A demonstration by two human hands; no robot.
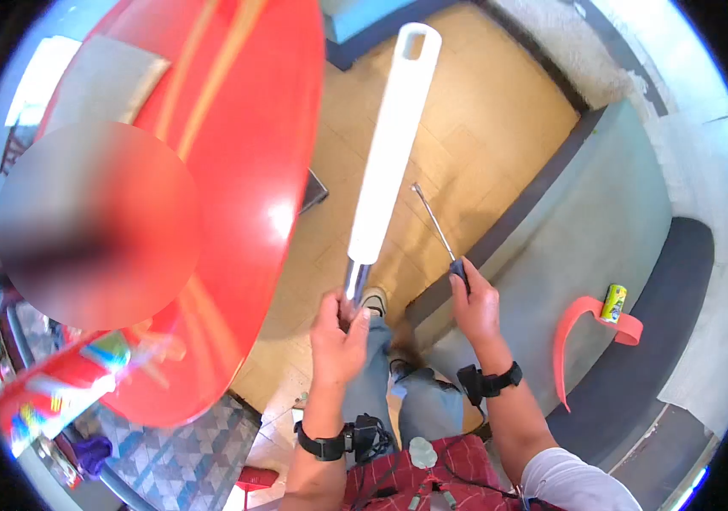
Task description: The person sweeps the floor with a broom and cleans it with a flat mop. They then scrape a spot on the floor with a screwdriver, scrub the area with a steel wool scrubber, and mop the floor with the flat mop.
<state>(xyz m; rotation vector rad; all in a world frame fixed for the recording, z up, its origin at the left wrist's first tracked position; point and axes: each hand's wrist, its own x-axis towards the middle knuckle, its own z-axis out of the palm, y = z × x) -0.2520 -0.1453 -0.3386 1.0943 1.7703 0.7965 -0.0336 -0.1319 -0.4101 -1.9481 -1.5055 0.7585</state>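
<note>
My left hand (340,339) is closed round the metal lower end of a long white handle (389,153), which points up and away and has a slot at its far end. To the right, my right hand (476,302) grips the dark handle of a screwdriver-like tool (436,223) with a thin metal shaft. The tool's tip lies close to the white handle, with a visible gap between them. Both wrists wear black straps with small devices.
A large glossy red surface (253,213) fills the left side. At the right, a grey ledge (551,247) borders the tan floor (474,128). A pink-red band (570,332) and a yellow-green can (613,303) rest there. Patterned cloth (176,451) shows at lower left.
</note>
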